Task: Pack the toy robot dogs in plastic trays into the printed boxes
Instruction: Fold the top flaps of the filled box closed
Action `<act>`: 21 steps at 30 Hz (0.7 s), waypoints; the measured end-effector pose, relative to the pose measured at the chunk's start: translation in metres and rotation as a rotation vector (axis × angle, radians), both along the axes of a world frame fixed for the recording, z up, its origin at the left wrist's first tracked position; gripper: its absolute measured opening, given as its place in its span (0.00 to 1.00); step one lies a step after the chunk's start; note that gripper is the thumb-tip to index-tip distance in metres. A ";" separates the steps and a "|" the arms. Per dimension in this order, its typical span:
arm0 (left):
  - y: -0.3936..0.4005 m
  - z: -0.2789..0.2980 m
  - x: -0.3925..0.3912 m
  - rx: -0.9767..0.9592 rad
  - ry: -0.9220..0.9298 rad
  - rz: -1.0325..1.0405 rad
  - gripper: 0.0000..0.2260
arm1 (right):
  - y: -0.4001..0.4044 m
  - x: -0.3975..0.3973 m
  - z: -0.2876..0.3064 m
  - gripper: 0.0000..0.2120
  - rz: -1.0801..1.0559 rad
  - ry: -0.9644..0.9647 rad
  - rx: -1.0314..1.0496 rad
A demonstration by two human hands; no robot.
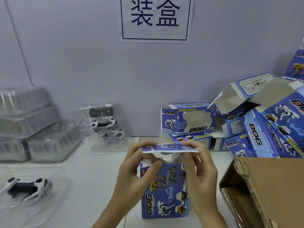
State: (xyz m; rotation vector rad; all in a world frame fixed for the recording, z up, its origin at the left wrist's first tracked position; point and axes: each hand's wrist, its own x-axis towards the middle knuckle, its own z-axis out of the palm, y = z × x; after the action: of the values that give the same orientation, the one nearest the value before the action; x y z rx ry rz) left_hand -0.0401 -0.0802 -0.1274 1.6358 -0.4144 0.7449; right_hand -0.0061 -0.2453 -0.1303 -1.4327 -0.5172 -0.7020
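Printed box (164, 190) stands upright on white table (92, 178), front centre, top end open. Left hand (131, 168) and right hand (199, 168) each pinch an end of its top flap (169, 148), fingers curled on it. Toy dog in tray (26, 188) lies to left. Empty tray stack (32, 122) behind. Box pile (256, 129) right. Brown carton (266, 191) at right edge.

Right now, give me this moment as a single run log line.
left hand: pinches top flap | right hand: pinches same flap | printed box: upright, end open | toy dog in tray: waiting, left
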 end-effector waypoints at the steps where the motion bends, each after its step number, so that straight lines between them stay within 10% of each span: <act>1: -0.001 0.000 -0.001 -0.026 -0.003 -0.006 0.07 | 0.001 -0.002 0.001 0.15 0.044 0.008 0.059; 14: 0.010 -0.006 -0.011 0.041 0.080 -0.139 0.30 | 0.004 -0.009 -0.006 0.20 0.207 0.096 0.122; 21: 0.000 0.004 -0.014 -0.149 0.197 -0.154 0.21 | 0.002 -0.007 -0.009 0.14 0.182 0.048 0.092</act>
State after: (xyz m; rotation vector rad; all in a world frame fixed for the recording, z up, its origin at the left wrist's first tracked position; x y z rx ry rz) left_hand -0.0538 -0.0803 -0.1232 1.5020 -0.3317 0.4827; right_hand -0.0132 -0.2430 -0.1391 -1.2958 -0.5630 -0.5380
